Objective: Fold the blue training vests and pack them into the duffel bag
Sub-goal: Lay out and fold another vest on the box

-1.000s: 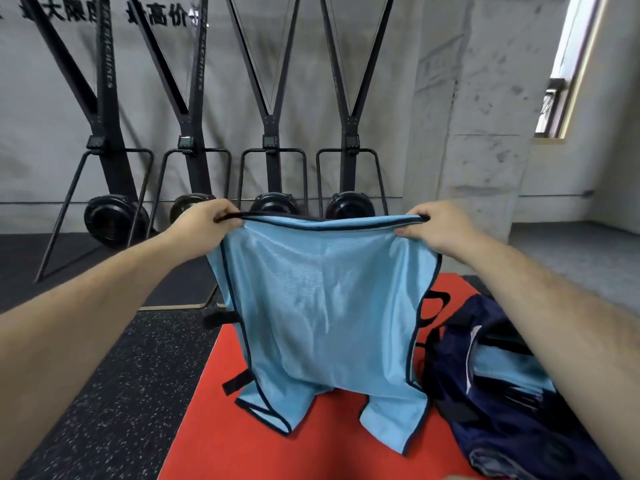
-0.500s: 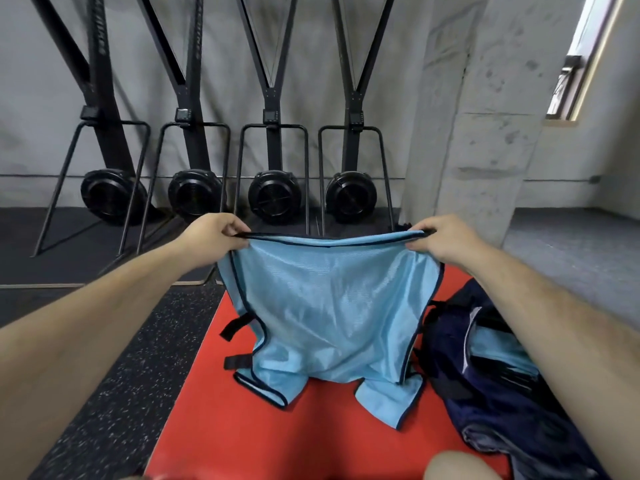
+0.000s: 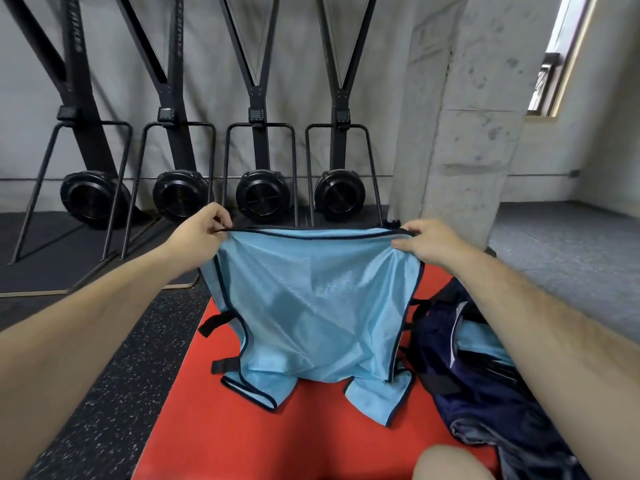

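Basically both hands pinch the blue vest (image 3: 311,306) by its top hem: left hand (image 3: 201,240), right hand (image 3: 427,242), over the red mat (image 3: 277,438), straps touching it. Light, limp, slippery mesh; corner grips suit. Duffel bag (image 3: 485,393) just right.

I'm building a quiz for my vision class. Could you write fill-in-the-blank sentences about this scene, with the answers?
1. The left hand and right hand pinch the blue vest by its ____ edge.
2. The vest's lower ends rest on a ____ mat.
3. The navy duffel bag lies on the vest's ____ side.
4. ____ black machines stand in a row behind the vest.
Answers: top; red; right; four.
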`<state>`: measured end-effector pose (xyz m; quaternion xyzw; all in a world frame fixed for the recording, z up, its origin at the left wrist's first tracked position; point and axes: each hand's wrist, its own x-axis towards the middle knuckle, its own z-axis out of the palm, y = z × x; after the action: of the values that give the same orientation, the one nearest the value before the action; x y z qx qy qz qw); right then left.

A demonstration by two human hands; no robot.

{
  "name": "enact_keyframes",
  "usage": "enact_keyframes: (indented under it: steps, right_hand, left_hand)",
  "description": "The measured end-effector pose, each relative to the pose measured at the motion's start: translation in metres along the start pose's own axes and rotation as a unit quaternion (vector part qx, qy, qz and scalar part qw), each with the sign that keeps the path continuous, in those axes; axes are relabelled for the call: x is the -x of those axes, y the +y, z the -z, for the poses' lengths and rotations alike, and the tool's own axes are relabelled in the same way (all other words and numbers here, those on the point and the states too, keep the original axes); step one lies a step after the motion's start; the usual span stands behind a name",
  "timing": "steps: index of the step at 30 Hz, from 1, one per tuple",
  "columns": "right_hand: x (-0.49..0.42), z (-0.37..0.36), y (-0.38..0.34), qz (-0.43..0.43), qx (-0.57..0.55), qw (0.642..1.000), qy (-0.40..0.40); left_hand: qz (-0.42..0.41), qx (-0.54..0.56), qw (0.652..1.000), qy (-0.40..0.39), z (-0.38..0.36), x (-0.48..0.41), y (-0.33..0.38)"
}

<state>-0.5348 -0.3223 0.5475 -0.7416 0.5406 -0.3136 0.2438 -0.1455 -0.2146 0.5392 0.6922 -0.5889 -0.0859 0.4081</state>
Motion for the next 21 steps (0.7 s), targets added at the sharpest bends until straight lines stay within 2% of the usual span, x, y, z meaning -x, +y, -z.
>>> enact_keyframes:
  steps: [7, 11, 14, 21]
  right_hand:
    - [0.001, -0.03, -0.03, 0.06, -0.037, 0.997, 0.018]
    - [0.007, -0.051, -0.05, 0.059, -0.084, 0.995, 0.016]
    - [0.011, -0.062, -0.056, 0.047, -0.183, 0.982, -0.024]
    - [0.019, -0.056, -0.05, 0.054, -0.29, 0.949, -0.113]
  left_hand:
    - [0.025, 0.05, 0.997, -0.059, -0.04, 0.014, 0.054]
    - [-0.044, 0.087, 0.992, -0.082, -0.075, 0.027, 0.093]
    - [-0.104, 0.06, 0.991, -0.066, -0.093, 0.031, 0.103]
    - [-0.133, 0.078, 0.988, -0.022, -0.093, 0.028, 0.101]
